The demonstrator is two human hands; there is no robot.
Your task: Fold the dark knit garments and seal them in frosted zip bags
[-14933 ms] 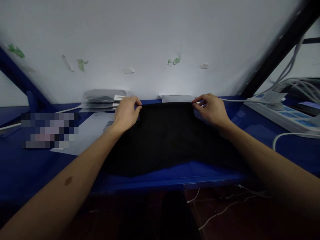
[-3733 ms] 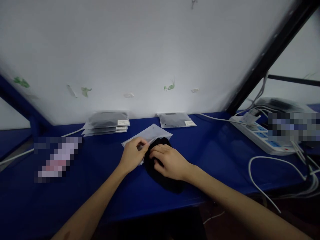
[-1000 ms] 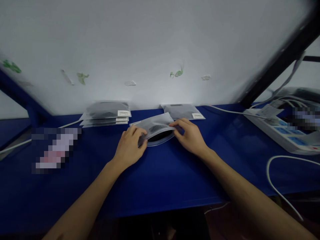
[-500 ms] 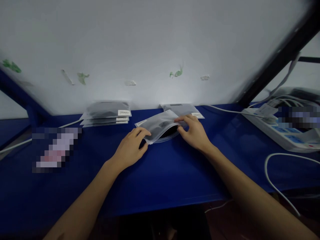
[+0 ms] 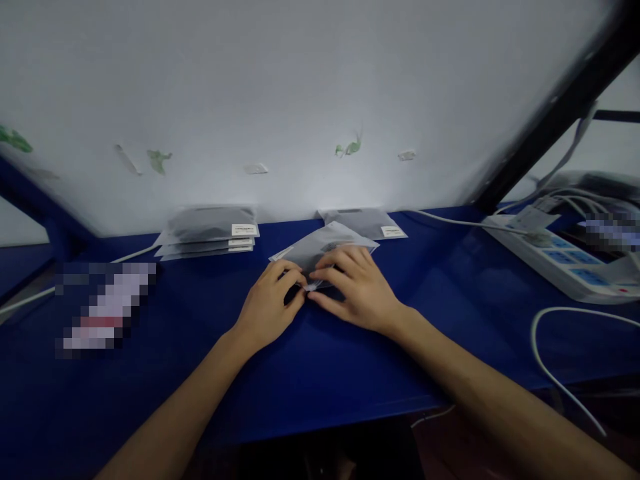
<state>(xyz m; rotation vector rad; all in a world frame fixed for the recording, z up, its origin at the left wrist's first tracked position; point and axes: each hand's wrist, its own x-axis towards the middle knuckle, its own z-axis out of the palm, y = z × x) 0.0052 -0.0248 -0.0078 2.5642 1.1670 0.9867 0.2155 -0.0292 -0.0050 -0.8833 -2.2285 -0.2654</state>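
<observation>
A frosted zip bag (image 5: pixel 323 241) with something dark inside lies before me, its near edge towards me. My left hand (image 5: pixel 267 305) pinches the bag's near left corner between thumb and fingers. Close beside it, my right hand (image 5: pixel 359 288) has thumb and fingers closed on the same near edge, by the zip's end. The right fingers cover much of the opening, and the small slider is hardly visible between the fingertips. Behind this bag, another frosted bag (image 5: pixel 357 222) with a white label lies flat.
A stack of several labelled frosted bags (image 5: pixel 207 225) sits at the back left of the blue table (image 5: pixel 320 373), against the white wall (image 5: pixel 300 100). A pixelated object (image 5: pixel 113 303) lies at left. A white power strip (image 5: pixel 565 263) and cables (image 5: pixel 537 333) occupy the right.
My right hand has moved left along the bag's near edge to meet my left hand. The bag's mouth, gaping before, is now mostly covered by the right hand. The left hand stays at the corner.
</observation>
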